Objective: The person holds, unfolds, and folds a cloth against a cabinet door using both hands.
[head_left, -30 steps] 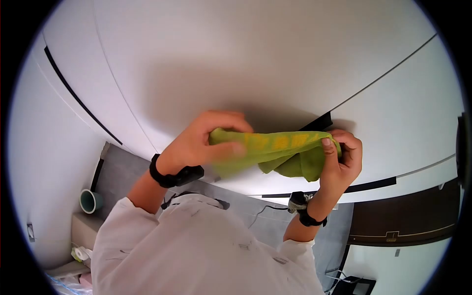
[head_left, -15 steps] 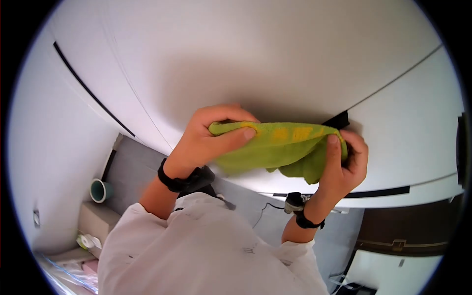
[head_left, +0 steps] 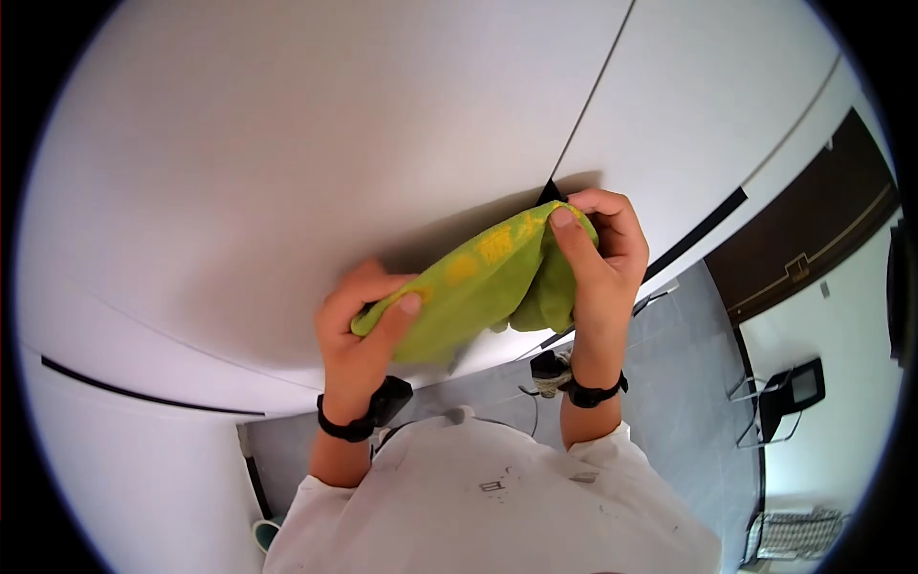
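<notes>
A green cloth (head_left: 473, 297) with yellow print along its upper edge is stretched between both hands, in front of a white panel (head_left: 287, 143). My left hand (head_left: 361, 316) pinches its left end, thumb on the near face and fingers behind. My right hand (head_left: 607, 239) grips the upper right corner the same way, close to a black strip (head_left: 551, 191) at the panel seam. The cloth slopes up to the right, its lower part hanging in loose folds. A black band with a device (head_left: 361, 409) is on my left wrist, another band (head_left: 595, 392) on my right.
Long black strips (head_left: 153, 387) run along the panels' edges. To the right are a dark brown door (head_left: 813, 225), a black chair with metal legs (head_left: 792, 394) and a checked item (head_left: 798, 531). A teal container (head_left: 265, 534) stands on the grey floor (head_left: 669, 364) at lower left.
The view has turned, bringing the chair and more of the brown door in. The cloth has gone from nearly level to tilted, its left end lower, still in both hands.
</notes>
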Tool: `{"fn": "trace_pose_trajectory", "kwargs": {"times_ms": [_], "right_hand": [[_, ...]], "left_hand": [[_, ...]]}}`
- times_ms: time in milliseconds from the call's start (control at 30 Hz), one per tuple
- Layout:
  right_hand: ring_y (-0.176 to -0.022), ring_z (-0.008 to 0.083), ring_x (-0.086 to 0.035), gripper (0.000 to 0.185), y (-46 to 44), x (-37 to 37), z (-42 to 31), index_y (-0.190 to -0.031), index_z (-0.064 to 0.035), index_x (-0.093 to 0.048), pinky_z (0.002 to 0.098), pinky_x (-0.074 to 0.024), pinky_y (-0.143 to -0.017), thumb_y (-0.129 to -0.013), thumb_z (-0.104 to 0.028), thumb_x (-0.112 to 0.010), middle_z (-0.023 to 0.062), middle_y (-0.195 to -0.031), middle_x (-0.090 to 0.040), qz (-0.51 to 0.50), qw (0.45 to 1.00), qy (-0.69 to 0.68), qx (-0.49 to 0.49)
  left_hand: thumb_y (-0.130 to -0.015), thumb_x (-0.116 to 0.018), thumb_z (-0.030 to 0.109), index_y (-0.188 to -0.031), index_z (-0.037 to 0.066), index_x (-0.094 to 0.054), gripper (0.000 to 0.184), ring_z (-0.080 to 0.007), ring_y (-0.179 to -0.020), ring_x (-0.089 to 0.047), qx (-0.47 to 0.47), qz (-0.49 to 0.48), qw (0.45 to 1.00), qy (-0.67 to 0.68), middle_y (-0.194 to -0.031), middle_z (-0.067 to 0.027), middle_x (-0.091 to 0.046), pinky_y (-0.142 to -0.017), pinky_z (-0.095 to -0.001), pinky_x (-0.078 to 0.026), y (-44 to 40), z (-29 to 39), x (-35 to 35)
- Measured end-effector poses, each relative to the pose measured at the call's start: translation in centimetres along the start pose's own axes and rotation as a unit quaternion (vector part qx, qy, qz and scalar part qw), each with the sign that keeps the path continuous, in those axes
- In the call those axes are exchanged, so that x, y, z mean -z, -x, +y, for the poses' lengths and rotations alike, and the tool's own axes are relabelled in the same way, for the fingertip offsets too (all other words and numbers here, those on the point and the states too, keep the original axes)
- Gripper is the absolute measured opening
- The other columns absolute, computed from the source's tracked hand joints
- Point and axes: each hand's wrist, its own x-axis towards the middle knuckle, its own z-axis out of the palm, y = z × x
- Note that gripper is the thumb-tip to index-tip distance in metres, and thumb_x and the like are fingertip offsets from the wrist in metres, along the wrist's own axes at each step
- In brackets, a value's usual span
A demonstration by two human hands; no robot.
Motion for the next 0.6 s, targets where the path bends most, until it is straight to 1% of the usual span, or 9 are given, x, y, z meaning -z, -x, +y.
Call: {"fn": "trace_pose_trajectory", "kwargs": {"times_ms": [33, 100, 167, 233, 300, 433, 500, 533, 600], "right_hand": [[-0.076, 0.0084, -0.057, 0.014, -0.9, 1.1, 0.2, -0.094, -0.0013, -0.059, 0.0218, -0.0464, -0.068, -0.082, -0.003, -0.066, 0.0031, -0.084, -0.061, 0.007, 1.000, -0.013, -0.011], [-0.077, 0.0083, -0.057, 0.014, -0.9, 1.3, -0.1, -0.094, -0.0012, -0.059, 0.0219, -0.0466, -0.068, -0.082, -0.003, -0.066, 0.0030, -0.084, -0.062, 0.022, 0.999, -0.016, -0.024], [-0.076, 0.0079, -0.058, 0.014, -1.1, 1.4, 0.0, -0.093, -0.0011, -0.059, 0.0221, -0.0469, -0.068, -0.081, -0.003, -0.067, 0.0032, -0.084, -0.062, 0.014, 0.998, -0.034, -0.047], [-0.077, 0.0079, -0.058, 0.014, -1.2, 1.6, -0.2, -0.094, -0.0008, -0.060, 0.0220, -0.0474, -0.068, -0.081, -0.002, -0.067, 0.0035, -0.085, -0.063, 0.015, 0.999, -0.014, -0.047], [-0.078, 0.0077, -0.059, 0.015, -1.3, 1.7, -0.3, -0.096, -0.0006, -0.062, 0.0215, -0.0480, -0.070, -0.082, -0.002, -0.067, 0.0031, -0.086, -0.064, -0.015, 1.000, 0.010, -0.023], [-0.080, 0.0075, -0.060, 0.016, -1.5, 2.2, -0.5, -0.098, -0.0009, -0.063, 0.0209, -0.0482, -0.071, -0.082, -0.003, -0.067, 0.0026, -0.087, -0.065, -0.045, 0.997, 0.005, -0.055], [-0.080, 0.0072, -0.060, 0.018, -1.4, 2.5, -0.5, -0.100, -0.0010, -0.063, 0.0208, -0.0484, -0.072, -0.083, -0.004, -0.067, 0.0029, -0.089, -0.065, -0.060, 0.997, 0.028, -0.042], [-0.080, 0.0072, -0.060, 0.018, -1.3, 2.6, -0.4, -0.100, -0.0010, -0.063, 0.0208, -0.0484, -0.072, -0.083, -0.004, -0.067, 0.0029, -0.089, -0.065, -0.062, 0.997, 0.026, -0.045], [-0.080, 0.0074, -0.060, 0.020, -1.4, 2.7, 0.0, -0.102, -0.0012, -0.063, 0.0210, -0.0485, -0.071, -0.083, -0.004, -0.067, 0.0033, -0.090, -0.065, -0.072, 0.997, 0.014, -0.029]], "left_hand": [[-0.081, -0.065, 0.001, -0.091, 0.000, -0.065, 0.011, -0.0104, -0.064, -0.045, 0.000, -0.014, 1.000, 0.001, -0.072, -0.0033, -0.055, -0.056, -0.0240, -0.035, -0.7, -0.3, -1.5], [-0.080, -0.065, 0.001, -0.092, 0.000, -0.065, 0.011, -0.0103, -0.063, -0.044, 0.008, -0.025, 1.000, 0.009, -0.072, -0.0030, -0.054, -0.055, -0.0239, -0.034, -0.7, -0.2, -1.8], [-0.080, -0.066, 0.001, -0.092, 0.000, -0.065, 0.012, -0.0104, -0.063, -0.044, 0.013, -0.037, 0.999, 0.013, -0.072, -0.0030, -0.054, -0.056, -0.0238, -0.034, -0.7, -0.4, -1.7], [-0.080, -0.066, 0.001, -0.092, 0.000, -0.065, 0.012, -0.0105, -0.063, -0.044, 0.026, -0.036, 0.999, 0.013, -0.072, -0.0029, -0.054, -0.056, -0.0237, -0.034, -0.2, -0.4, -1.7], [-0.080, -0.066, 0.001, -0.092, -0.001, -0.065, 0.012, -0.0105, -0.063, -0.044, 0.001, -0.033, 0.999, -0.003, -0.072, -0.0030, -0.054, -0.056, -0.0236, -0.033, 0.1, -0.1, -1.5], [-0.080, -0.066, 0.002, -0.092, -0.001, -0.065, 0.012, -0.0103, -0.064, -0.045, 0.005, -0.031, 0.999, 0.005, -0.072, -0.0032, -0.054, -0.056, -0.0238, -0.034, 0.3, 0.0, -1.8], [-0.081, -0.066, 0.005, -0.092, 0.000, -0.065, 0.012, -0.0102, -0.065, -0.045, 0.014, -0.002, 1.000, 0.003, -0.073, -0.0032, -0.054, -0.058, -0.0236, -0.035, 0.6, -0.2, -1.9], [-0.081, -0.066, 0.005, -0.092, 0.000, -0.065, 0.012, -0.0102, -0.065, -0.045, 0.016, 0.000, 1.000, 0.000, -0.073, -0.0032, -0.054, -0.058, -0.0236, -0.035, 0.7, 0.0, -2.0], [-0.082, -0.066, 0.007, -0.091, -0.001, -0.064, 0.012, -0.0101, -0.066, -0.046, 0.037, 0.038, 0.999, -0.003, -0.074, -0.0028, -0.055, -0.060, -0.0231, -0.036, 1.0, 0.1, -2.2]]}}
